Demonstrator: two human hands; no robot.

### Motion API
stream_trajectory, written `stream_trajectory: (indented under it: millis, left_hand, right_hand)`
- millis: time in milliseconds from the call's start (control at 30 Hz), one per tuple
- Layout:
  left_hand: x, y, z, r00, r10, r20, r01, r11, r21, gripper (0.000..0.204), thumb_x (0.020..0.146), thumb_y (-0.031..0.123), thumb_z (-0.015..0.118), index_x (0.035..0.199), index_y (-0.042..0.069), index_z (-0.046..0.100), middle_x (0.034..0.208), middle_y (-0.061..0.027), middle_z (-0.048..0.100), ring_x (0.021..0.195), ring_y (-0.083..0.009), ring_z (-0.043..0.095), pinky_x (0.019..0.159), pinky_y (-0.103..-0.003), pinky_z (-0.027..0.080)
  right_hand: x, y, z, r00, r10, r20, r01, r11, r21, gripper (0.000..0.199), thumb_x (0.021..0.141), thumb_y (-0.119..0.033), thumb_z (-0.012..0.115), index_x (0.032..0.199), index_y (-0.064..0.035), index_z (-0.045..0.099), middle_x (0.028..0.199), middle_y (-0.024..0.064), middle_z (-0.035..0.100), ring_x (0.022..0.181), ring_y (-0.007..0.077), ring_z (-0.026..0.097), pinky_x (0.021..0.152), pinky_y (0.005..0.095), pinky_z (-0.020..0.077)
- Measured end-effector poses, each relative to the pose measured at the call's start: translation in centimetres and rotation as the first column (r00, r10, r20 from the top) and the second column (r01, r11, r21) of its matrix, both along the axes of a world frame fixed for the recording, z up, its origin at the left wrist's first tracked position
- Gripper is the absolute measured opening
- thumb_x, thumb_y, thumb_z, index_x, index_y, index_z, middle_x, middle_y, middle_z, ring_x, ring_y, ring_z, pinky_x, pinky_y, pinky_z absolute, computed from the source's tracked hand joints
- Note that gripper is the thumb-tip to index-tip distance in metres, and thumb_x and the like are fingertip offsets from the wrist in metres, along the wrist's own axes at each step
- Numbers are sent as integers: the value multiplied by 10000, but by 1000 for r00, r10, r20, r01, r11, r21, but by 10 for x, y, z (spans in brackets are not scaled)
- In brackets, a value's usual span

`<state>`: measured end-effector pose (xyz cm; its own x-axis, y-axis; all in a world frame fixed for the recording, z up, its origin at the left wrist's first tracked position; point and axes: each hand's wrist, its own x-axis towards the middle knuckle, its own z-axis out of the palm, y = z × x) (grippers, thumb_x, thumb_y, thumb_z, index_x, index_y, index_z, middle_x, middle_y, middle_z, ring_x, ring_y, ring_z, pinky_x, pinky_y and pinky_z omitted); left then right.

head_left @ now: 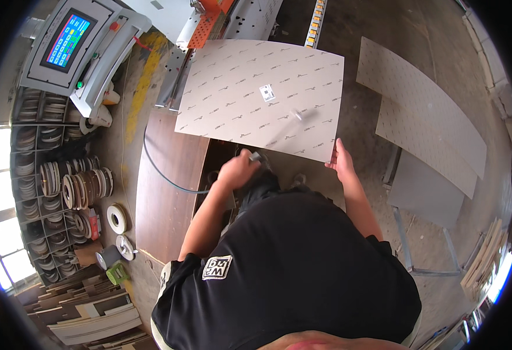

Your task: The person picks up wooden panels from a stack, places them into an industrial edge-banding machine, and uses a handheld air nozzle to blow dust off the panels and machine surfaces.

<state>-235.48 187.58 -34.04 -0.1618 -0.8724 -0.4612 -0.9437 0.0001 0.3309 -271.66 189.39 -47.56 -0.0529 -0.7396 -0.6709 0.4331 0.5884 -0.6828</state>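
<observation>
A large pale panel (232,87) with rows of small print and a white label (267,92) lies in front of me, its far left part at the machine. My right hand (342,162) grips the panel's near right corner, thumb along the side edge and fingertips at the underside. Below the near edge, my left hand (238,170) is closed around a small grey-tipped tool (255,156); most of it is hidden in the fist. A dark hose (168,179) curves toward my left forearm. On the panel is a blurred whitish spot (300,115) I cannot make out.
A control console (63,46) with a lit screen stands far left. Brown boards (168,192) lie left of me. Racks of edging rolls (87,188) line the left side. More panels (425,111) rest at right, above a metal frame (434,272). A roller rail (315,23) extends beyond the panel.
</observation>
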Motion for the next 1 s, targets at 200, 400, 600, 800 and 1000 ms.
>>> stream_trajectory:
  millis: [200,400,600,800,1000]
  left_hand:
    - [120,84,-14,903,424,-67,-426,904,-26,377,952,368,639,1097,30,558,923,-289,685,893,-468,669,734,-535,509]
    - [130,154,-3,779,623,-75,-627,775,-75,431,966,354,625,1121,-31,509,900,-324,675,874,-502,662,738,-541,513]
    - [54,197,42,995,100,-3,-96,970,224,415,942,416,655,1163,78,558,921,-225,711,926,-436,683,783,-510,526]
    - [188,202,2,675,738,9,-709,651,-271,411,973,383,609,1102,-3,550,933,-293,694,903,-490,668,756,-521,515]
    - [205,150,-17,200,858,-472,-952,284,113,298,1016,337,600,961,80,461,630,-41,498,482,-149,511,425,-344,380]
  right_hand:
    - [-6,2,1,999,28,25,-27,999,-26,586,1011,-632,453,1029,-88,672,861,19,671,714,130,614,664,318,545]
    - [-6,-4,-8,997,83,-3,-83,996,-44,566,1013,-590,491,1073,-59,676,838,34,669,695,138,629,640,324,551]
    - [-5,-11,-14,971,177,-161,-184,983,-29,563,990,-587,544,1122,-54,670,836,40,678,643,133,625,562,304,534]
    - [4,-20,-5,955,123,-270,-122,992,20,624,1002,-587,532,1164,2,654,869,89,683,652,159,650,518,299,529]
    - [13,-25,7,970,70,-232,-68,998,18,566,1016,-574,520,1067,-25,647,791,59,646,574,144,599,454,296,457]
